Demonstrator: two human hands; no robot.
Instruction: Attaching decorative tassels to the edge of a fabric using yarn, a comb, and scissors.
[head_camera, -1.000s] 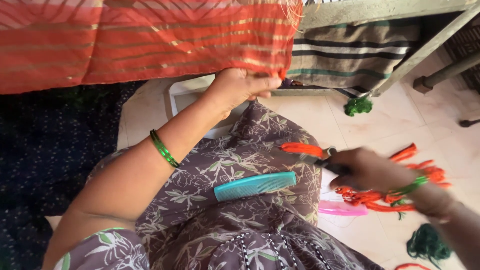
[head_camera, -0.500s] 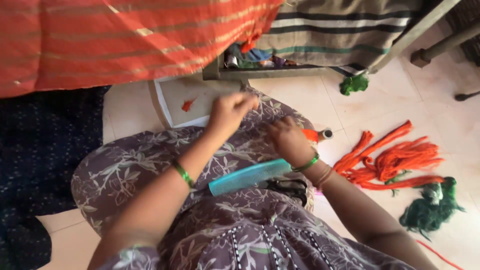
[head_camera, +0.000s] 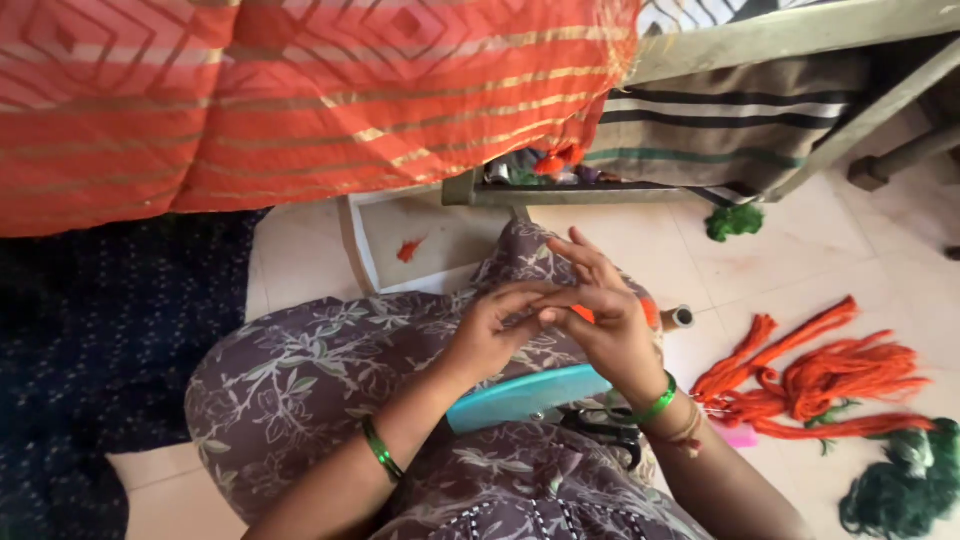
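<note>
Meeting over the lap, the left hand (head_camera: 490, 335) and right hand (head_camera: 605, 325) have their fingertips drawn together around a small bit of orange thread (head_camera: 583, 314). That thread shows only as a short orange patch just beneath the left fingertips and against the right palm; whether it is pinched tight or merely touched I cannot tell. Left fingers (head_camera: 530, 295) curl forward and nearly close; right fingers (head_camera: 585, 258) are partly spread, two raised, the others bent toward the left ones. Just below both hands, lying across the floral-print lap, sits a teal comb (head_camera: 525, 397), with dark scissors (head_camera: 605, 425) beside the right wrist. A thread spool (head_camera: 672, 317) pokes out just past the right hand's outer edge. Well apart to that side, orange yarn bundles (head_camera: 820, 380) and green yarn (head_camera: 905, 485) lie on the floor. Beyond the fingertips hangs an orange striped cloth (head_camera: 300, 100).
</note>
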